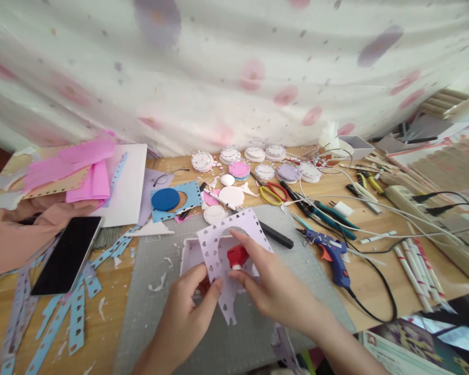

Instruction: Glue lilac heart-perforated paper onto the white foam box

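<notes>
The left hand grasps a sheet of lilac paper dotted with hearts, its grip pinched between thumb and fingers at the lower left edge. The right hand has its grip closed on a small red tool with a white end, thumb below and index finger above, in front of the paper. A curved opening is cut in the paper, which is tilted over a white tray; the tray rests on a grey cutting mat in the middle of the wooden surface. A black bar lies just behind the right hand. Beyond the mat, a blue disc sits on light-blue paper, with scissors farther right and a row of round paper pieces near the flowered cloth. To the right of the mat are a blue glue gun, pliers, a bundle of white sticks and a power strip. To the left, a black-screened phone lies near pink paper, and light-blue strips are scattered nearby.
</notes>
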`<control>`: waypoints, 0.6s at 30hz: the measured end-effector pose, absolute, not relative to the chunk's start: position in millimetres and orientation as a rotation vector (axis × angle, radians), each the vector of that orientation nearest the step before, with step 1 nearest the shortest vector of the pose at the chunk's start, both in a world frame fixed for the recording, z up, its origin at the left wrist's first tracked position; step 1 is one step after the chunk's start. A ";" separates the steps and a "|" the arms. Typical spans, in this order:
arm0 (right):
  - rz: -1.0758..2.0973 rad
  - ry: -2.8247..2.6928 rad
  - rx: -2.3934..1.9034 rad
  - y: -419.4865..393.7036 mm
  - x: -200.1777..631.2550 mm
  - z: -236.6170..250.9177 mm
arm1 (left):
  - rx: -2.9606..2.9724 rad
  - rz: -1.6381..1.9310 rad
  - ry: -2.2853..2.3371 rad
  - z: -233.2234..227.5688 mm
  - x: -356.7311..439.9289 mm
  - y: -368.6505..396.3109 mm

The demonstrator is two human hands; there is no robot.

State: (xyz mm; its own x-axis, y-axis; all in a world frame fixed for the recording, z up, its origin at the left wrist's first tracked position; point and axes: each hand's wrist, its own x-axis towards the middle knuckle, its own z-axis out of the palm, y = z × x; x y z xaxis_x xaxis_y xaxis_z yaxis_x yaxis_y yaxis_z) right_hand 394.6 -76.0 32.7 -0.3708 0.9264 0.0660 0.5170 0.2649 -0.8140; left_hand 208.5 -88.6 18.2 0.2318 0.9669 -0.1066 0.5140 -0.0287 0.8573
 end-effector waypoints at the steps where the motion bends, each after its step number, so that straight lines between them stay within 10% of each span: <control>1: 0.966 -1.956 -1.288 -77.0 396.4 34.2 | 1.660 0.686 1.395 16.7 206.4 -89.0; 18: 1.016 -1.685 -1.281 -96.2 433.6 25.2 | 1.300 0.908 1.329 8.6 201.7 -113.9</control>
